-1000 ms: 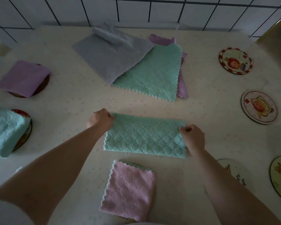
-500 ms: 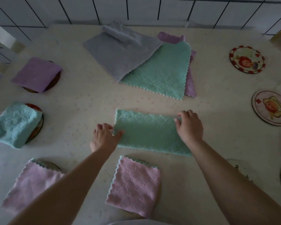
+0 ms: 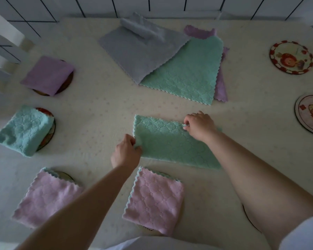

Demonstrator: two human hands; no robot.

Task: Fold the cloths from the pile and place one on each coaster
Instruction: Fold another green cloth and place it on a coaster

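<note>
Nearest me, at six o'clock, a folded pink quilted cloth (image 3: 154, 201) covers a coaster. Just beyond it the half-folded mint-green quilted cloth (image 3: 172, 144) lies flat on the cream table (image 3: 101, 112). My left hand (image 3: 126, 151) pinches its near-left corner; my right hand (image 3: 199, 126) pinches its far edge. At twelve o'clock sits the pile: a grey fleece cloth (image 3: 139, 53) over a green one (image 3: 186, 73).

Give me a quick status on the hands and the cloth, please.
Left hand and right hand both pinching the half-folded green cloth. Cloth flat on table, second fold pending. Nothing obstructing.
</note>
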